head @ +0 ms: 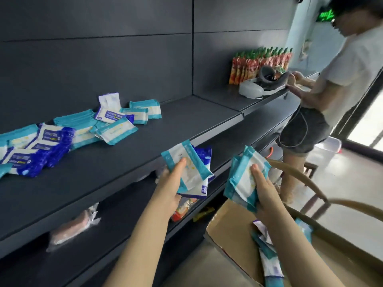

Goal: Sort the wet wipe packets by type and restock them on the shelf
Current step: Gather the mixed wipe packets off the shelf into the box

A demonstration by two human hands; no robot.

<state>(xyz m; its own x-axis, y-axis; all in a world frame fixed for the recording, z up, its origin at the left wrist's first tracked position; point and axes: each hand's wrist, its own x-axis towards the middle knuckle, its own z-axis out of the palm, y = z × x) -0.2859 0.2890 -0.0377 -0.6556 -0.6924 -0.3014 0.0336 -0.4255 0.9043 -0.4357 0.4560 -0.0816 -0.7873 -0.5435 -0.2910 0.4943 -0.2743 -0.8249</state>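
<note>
The left hand (169, 184) pinches mixed packets (192, 177), blue ones half hidden; the right hand (267, 190) grips a teal stack (244, 177) above a frame-cropped box (228, 230).

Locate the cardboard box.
Head view, lower right: the cardboard box is below the right hand, beside the shelf.

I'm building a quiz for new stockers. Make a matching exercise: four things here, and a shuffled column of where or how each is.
1 left hand
2 right hand
3 cardboard box
4 red pouches

A lined up at the shelf's far end
B grips only a teal stack
C holds a teal packet over dark blue packets
D open below the right hand, loose packets inside

Pairs: 1-C, 2-B, 3-D, 4-A
</note>
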